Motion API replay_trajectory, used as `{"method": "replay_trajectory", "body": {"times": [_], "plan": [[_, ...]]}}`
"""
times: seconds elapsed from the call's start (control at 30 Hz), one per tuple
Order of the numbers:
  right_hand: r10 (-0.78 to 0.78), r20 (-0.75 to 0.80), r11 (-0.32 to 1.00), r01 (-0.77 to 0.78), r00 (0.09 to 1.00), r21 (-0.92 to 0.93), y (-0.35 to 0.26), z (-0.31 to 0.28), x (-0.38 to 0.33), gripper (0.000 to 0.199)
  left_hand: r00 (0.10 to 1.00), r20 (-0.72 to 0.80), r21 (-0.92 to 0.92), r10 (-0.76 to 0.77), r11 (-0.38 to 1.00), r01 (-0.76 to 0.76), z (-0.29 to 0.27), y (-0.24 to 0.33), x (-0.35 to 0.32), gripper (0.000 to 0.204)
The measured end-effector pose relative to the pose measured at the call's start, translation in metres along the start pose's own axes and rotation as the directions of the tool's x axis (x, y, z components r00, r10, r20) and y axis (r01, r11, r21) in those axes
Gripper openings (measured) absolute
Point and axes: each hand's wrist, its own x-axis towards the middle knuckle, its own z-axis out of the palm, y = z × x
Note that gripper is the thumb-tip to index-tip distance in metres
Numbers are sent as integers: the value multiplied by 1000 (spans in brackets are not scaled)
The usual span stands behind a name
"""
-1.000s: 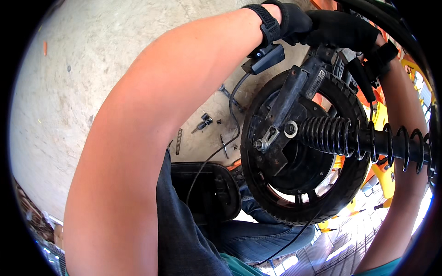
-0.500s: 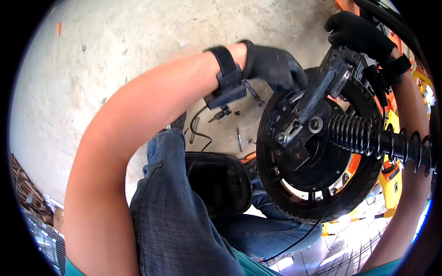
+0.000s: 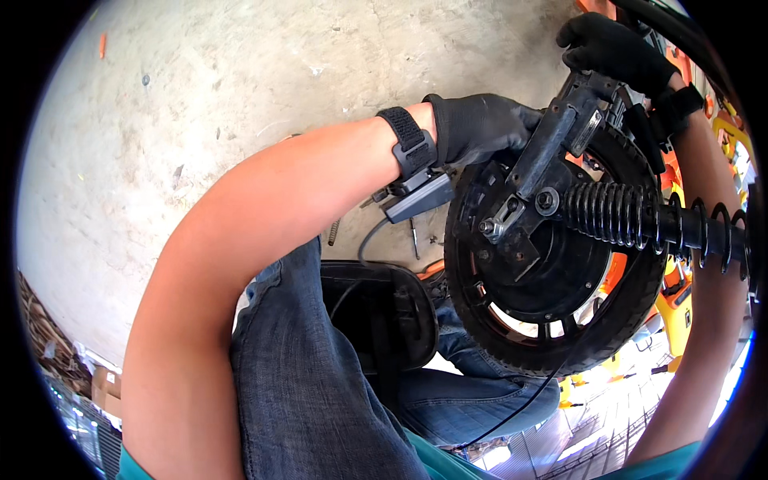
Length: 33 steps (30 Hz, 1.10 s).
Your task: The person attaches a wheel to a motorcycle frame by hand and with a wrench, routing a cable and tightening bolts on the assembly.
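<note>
A black spoked wheel with a knobbly tyre stands upright in front of my knees. Across its face slants a dark metal swingarm, and a black coil-spring shock absorber runs from it to the right. My left hand, in a black glove, reaches in at the tyre's upper left; its fingers are bent and the tips disappear behind the swingarm. At the swingarm's upper end, my gloved right hand is curled over the metal. A bolt head with a washer shows where the shock meets the swingarm.
On the concrete floor lie a thin rod-like tool and a small spring. A black open bag sits between my legs. Yellow and orange machine parts crowd the right. A thin cable hangs below the tyre.
My left hand has shifted right along the tyre, its fingertips passing behind the swingarm. The right hand appears slightly higher in the picture, still at the swingarm's upper end.
</note>
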Motion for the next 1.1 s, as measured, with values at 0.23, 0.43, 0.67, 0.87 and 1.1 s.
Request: {"method": "replay_trajectory", "body": {"times": [0.23,0.43,0.67,0.87,1.1], "plan": [[40,68,999,-39,997,-18,-1,-1,2,27,999,29,-142,-23,990,27,-4,10,10,21],[38,87,991,-27,996,-127,-14,-10,0,27,950,222,265,219,924,-275,-22,4,16,21],[-42,1,996,42,999,-84,10,1,-3,27,991,136,585,-8,808,-74,-12,47,3,26],[-66,160,983,37,985,179,-12,4,29,25,997,53,854,53,515,-72,-20,32,-14,29],[-92,105,995,89,990,32,-1,-16,-18,27,969,211,790,126,562,-245,-2,25,10,37]]}}
